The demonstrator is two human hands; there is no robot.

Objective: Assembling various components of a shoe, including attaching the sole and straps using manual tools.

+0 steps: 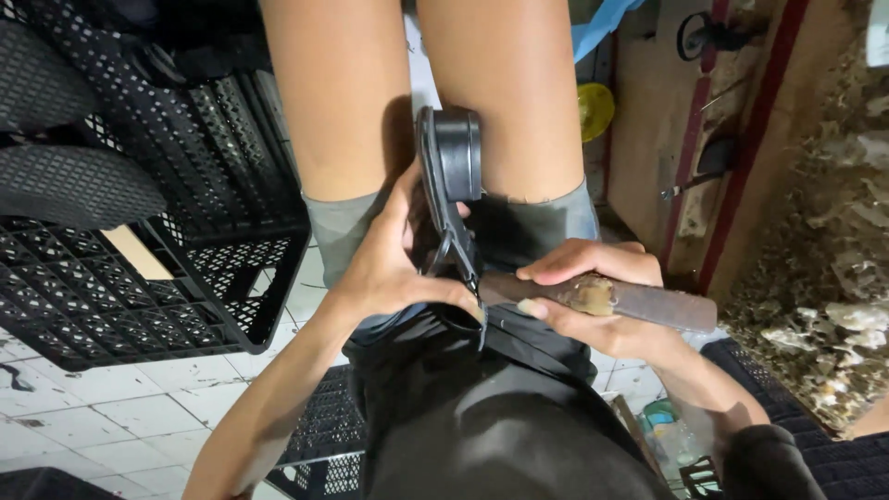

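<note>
- Filing step, by my judgement: left hand [389,268] fingers closed around the black moulded plastic part [449,185], braced over the lap.
- Right hand [593,296] fingers wrapped on the rusty flat metal file [639,301], tip touching the part's lower edge.
- Next stroke calls for a firm hold and steady pressure.

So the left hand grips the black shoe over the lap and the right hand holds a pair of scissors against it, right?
Not quite. The head view shows the right hand holding a long, worn, brownish bar-shaped tool, not scissors. The rest stands: the left hand grips the black shoe over the lap.
</note>
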